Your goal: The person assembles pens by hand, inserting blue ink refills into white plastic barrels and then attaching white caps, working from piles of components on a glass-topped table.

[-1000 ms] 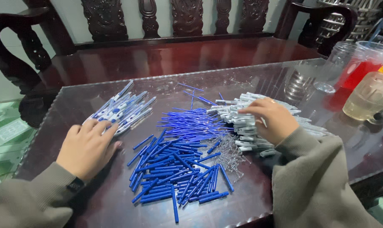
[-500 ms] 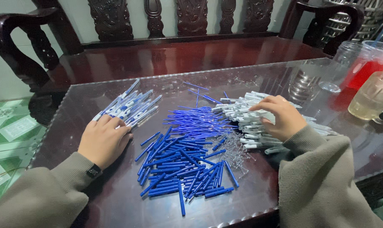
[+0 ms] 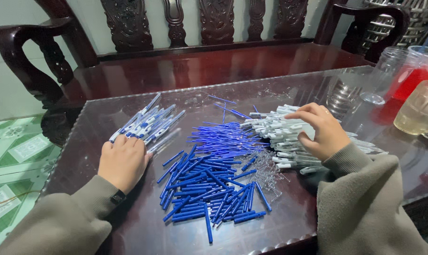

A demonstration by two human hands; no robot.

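Head view: your left hand (image 3: 123, 162) lies flat and palm down on the glass-topped table (image 3: 105, 113), fingers spread loosely, holding nothing. Its fingertips touch the near end of a fan of finished pens (image 3: 147, 123), white and blue, that slants away to the upper right. Your right hand (image 3: 320, 131) rests on top of a heap of white pen barrels (image 3: 279, 134) on the right side of the table; the fingers curl down over the barrels, but you cannot tell whether they pinch one or only press on the heap.

Between your two hands sits the blue stock. Thin blue refills (image 3: 222, 140) lie bunched in the middle of the table, with a few strays further back. Nearer to you, a loose pile of short blue pen parts (image 3: 209, 193) spreads toward the table's front edge. Just right of that pile, touching the barrels, lies a small scatter of metal springs (image 3: 267, 172).

At the far right stand a clear glass (image 3: 344, 94), a jar with red contents (image 3: 414, 71) and a yellowish jug (image 3: 421, 111). Behind the table runs a dark carved wooden bench (image 3: 200, 61). Green patterned floor tiles (image 3: 16, 156) show at the left.
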